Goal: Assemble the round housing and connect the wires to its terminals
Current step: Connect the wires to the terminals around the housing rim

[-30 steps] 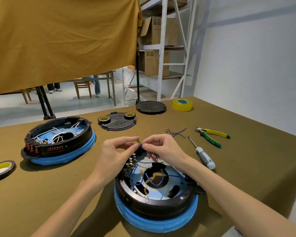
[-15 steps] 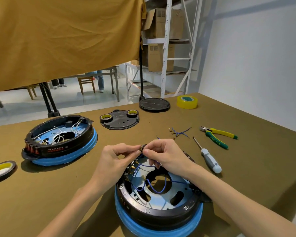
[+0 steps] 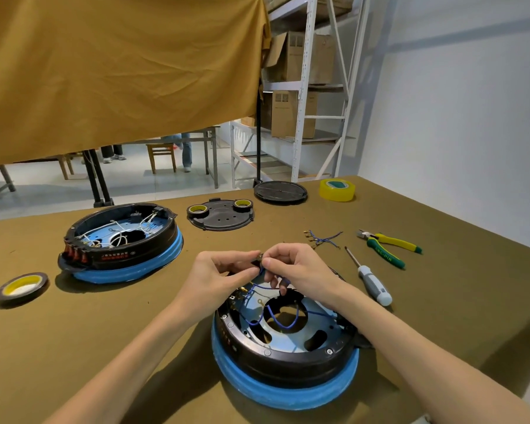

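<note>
Both hands meet at frame centre: my left hand (image 3: 214,276) and right hand (image 3: 294,270) pinch a small connector (image 3: 256,259) on the blue wires (image 3: 276,319). Below them, at lower centre, I see the round housing (image 3: 285,356) on the table (image 3: 441,316).

Bright even daylight, soft shadows, sharp focus, wide-angle edge bending

Above the round black housing on its blue ring (image 3: 283,390), near the olive table's (image 3: 74,347) front edge, the left hand (image 3: 214,278) and right hand (image 3: 297,270) pinch what seems a small terminal (image 3: 256,259) on a thin blue wire (image 3: 283,324).
</note>
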{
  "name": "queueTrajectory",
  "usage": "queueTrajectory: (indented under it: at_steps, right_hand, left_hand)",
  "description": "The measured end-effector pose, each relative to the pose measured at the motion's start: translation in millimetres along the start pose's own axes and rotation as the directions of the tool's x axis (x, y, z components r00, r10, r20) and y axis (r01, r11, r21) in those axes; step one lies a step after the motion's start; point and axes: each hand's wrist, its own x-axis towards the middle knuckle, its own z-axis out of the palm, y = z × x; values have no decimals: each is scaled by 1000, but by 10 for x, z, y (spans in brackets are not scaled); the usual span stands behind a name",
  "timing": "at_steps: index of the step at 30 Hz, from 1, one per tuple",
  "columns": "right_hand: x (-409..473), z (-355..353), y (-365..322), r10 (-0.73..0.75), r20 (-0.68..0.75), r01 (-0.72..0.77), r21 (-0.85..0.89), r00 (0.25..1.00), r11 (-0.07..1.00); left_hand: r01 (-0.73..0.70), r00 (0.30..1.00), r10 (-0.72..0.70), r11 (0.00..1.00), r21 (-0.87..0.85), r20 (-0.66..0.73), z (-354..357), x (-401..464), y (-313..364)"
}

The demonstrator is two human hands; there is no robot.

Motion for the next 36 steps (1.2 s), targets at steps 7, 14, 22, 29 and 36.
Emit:
queueTrajectory:
  at_steps: [7, 14, 22, 29, 36]
  right_hand:
    - [3, 1, 11, 5, 11, -5, 42, 1000, 999]
    - [72, -10, 85, 150, 60, -148, -36, 987, 988]
    - [169, -21, 60, 406, 203, -382, -149, 891, 912]
    - [310, -24, 32, 456, 201, -416, -211, 867, 885]
    - [302, -64, 59, 420, 186, -381, -210, 888, 900]
  left_hand:
    - [-20, 999, 19, 1000, 19, 29, 10, -17, 31]
    - [38, 984, -22, 995, 87, -175, -138, 60, -75]
    - [182, 974, -186, 983, -36, -131, -32, 27, -324]
    - [202, 964, -216, 974, -99, -153, -48, 0, -335]
    - [238, 960, -243, 970, -46, -143, -67, 0, -296]
